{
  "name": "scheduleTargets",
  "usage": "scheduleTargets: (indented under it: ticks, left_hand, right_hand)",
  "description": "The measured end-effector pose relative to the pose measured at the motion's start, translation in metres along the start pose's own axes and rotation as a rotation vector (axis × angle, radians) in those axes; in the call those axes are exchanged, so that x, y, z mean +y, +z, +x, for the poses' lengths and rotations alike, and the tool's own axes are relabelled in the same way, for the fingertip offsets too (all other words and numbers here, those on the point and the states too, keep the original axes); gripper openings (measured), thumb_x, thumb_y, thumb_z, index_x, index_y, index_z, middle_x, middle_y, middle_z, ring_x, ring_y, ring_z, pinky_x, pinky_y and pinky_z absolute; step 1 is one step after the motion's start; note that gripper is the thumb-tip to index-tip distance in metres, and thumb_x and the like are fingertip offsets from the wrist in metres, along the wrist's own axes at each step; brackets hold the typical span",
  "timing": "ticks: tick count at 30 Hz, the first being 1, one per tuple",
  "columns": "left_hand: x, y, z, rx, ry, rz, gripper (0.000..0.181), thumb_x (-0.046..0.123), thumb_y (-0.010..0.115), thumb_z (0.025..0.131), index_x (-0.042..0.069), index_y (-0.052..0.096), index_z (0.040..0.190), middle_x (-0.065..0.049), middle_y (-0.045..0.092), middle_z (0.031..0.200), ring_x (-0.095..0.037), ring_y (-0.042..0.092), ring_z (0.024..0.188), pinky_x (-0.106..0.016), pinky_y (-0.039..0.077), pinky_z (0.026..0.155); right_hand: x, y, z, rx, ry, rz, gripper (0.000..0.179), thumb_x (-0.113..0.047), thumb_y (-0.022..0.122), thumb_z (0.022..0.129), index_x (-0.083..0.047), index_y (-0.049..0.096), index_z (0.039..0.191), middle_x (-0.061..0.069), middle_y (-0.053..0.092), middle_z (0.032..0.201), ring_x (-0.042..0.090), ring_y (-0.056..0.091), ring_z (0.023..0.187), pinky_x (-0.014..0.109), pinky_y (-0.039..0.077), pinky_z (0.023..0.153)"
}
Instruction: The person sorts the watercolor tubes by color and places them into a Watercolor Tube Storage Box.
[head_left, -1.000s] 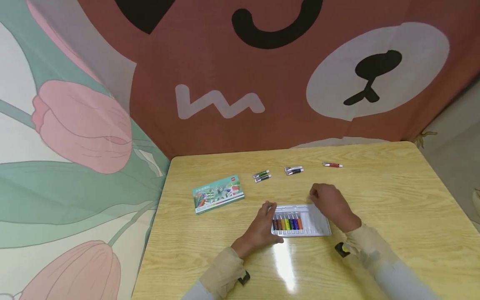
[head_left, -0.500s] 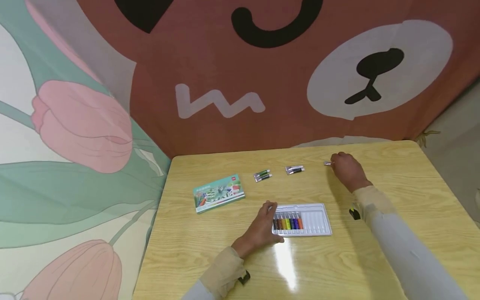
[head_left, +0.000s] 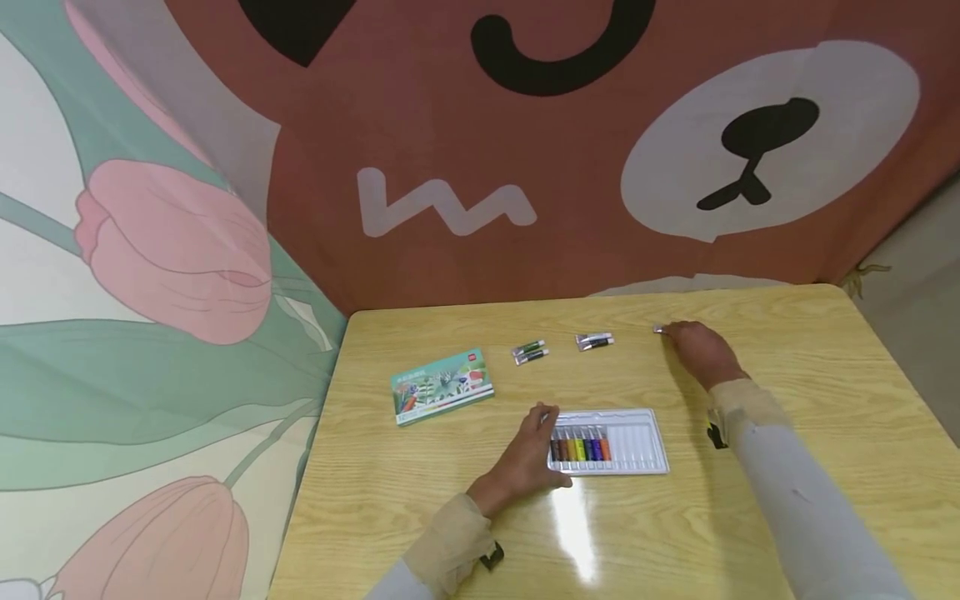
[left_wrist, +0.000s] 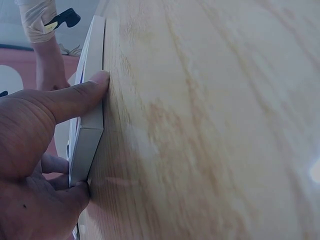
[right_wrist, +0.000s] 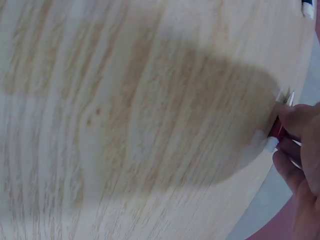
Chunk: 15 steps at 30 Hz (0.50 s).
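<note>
My left hand [head_left: 522, 460] grips the left end of a white plastic tray [head_left: 637, 443], thumb on the near edge and fingers at the far edge. In the left wrist view the thumb presses the tray's side wall [left_wrist: 92, 112]. Several colored paint tubes [head_left: 581, 450] lie side by side in the tray's left part; the slots to the right hold none. At the back right, my right hand [head_left: 703, 352] pinches a red paint tube [right_wrist: 276, 129] with a white cap, low over the table. Most of that tube is hidden by the hand in the head view.
A teal paint box [head_left: 442, 387] lies left of the tray. Behind the tray are a green tube [head_left: 529, 347] with a dark tube [head_left: 532, 357], and a silvery tube [head_left: 595, 337] with a black tube [head_left: 597, 344]. A printed cloth [head_left: 450, 275] hangs behind the wooden table [head_left: 810, 400].
My right hand has gone from the tray's right end to the back right and taken hold of the red paint tube. The left hand keeps its grip on the tray.
</note>
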<state>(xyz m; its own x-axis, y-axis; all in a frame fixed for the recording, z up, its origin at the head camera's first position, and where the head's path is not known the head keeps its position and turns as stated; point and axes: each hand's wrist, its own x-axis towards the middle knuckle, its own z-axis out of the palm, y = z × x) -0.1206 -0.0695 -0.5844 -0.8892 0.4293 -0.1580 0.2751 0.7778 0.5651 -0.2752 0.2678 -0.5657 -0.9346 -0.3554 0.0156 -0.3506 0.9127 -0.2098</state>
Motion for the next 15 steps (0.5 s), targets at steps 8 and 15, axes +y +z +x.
scheduleTargets:
  ticks: [8,15]
  left_hand:
    - [-0.0004,0.0006,0.0008,0.0,0.01,0.001,0.119,0.029,0.096,0.07,0.005,0.024,0.162,-0.01,0.03,0.162,-0.026,0.036,0.15,-0.031,0.041,0.119]
    - [-0.0001,0.0001,0.0003,-0.011,-0.01,-0.009,0.119,0.03,0.095,0.071,0.007,0.023,0.163,-0.01,0.027,0.165,-0.03,0.028,0.155,-0.035,0.04,0.12]
  right_hand:
    - [-0.0001,0.0084,0.0015,0.137,0.006,0.025,0.012,0.005,0.064,0.094,0.003,0.075,0.097,0.025,0.07,0.085,0.045,0.069,0.08,0.058,0.057,0.069]
    - [-0.0057,0.0057,0.0011,0.168,0.032,0.042,0.011,0.0,0.064,0.095,0.002,0.074,0.093,0.027,0.072,0.083,0.045,0.07,0.075,0.058,0.056,0.063]
